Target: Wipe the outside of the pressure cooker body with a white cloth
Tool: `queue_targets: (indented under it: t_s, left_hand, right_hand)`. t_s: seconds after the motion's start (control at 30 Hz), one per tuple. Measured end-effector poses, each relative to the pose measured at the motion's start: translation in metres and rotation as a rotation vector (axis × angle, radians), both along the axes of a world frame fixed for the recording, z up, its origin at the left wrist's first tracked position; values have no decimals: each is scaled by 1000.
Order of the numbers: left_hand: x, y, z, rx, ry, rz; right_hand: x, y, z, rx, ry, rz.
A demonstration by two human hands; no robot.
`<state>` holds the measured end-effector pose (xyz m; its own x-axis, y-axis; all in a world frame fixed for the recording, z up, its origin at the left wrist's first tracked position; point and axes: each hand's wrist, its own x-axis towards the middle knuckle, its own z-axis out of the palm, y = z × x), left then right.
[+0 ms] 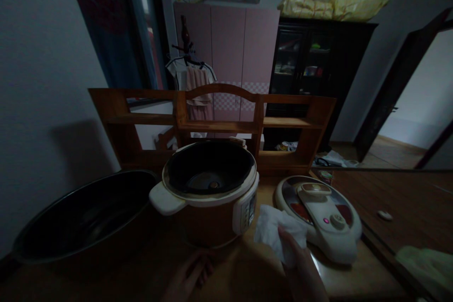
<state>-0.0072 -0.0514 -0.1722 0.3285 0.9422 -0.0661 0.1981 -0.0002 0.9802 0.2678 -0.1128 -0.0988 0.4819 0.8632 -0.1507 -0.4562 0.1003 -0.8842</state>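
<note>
While the right hand [301, 264] gripped a crumpled white cloth [274, 227], its fingers [285, 236] were clenched around the lower part of the wad, and the rest of the cloth stood up above them. The cloth was held just beside the control panel of a round cream-and-orange electric cooker [208, 207]. The cooker stood open on the wooden table [244, 271], its dark inner bowl showing. The left hand [189, 276] lay on the table at the foot of the cooker. Its fingers [203, 268] were released and slightly bent, grasping nothing as far as the dim light showed.

To the right of the cloth, the cooker's round cream lid with a handle [320, 214] lay flat on the table, near the cooker but apart from it. A wide black metal pan [85, 212] sat to the left of the cooker. Behind them, a low wooden shelf rack [219, 125] ran across the back of the table.
</note>
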Motion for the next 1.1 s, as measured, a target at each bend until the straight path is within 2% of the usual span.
queue_targets:
  t_s: [0.1,0.2,0.47,0.6,0.67,0.77,0.87,0.97,1.1]
  left_hand:
    - [-1,0,-2,20,4,-5]
    - [-1,1,-6,25,5,6]
    - [-1,3,-10,11,-17,8]
    - [-2,4,-8,14,-5,-18]
    - [-2,4,-9,16,-8,-7]
    - [-2,4,-12,26,-7,-1]
    - [-2,3,-14,48,5,14]
    - [-2,2,-12,39,3,5]
    - [-2,4,-10,25,0,-31]
  right_hand:
    - [0,0,1,-20,153,99]
    - [1,-1,-1,7,236,99]
    - [4,4,-6,27,186,-77]
    - [9,5,-13,-65,282,-68]
    - [10,6,-15,-31,304,-68]
    - [8,7,-15,21,268,-68]
    - [7,7,-13,-7,209,-104]
    - [7,4,-11,-47,163,-145]
    - [7,2,-9,-27,179,-162]
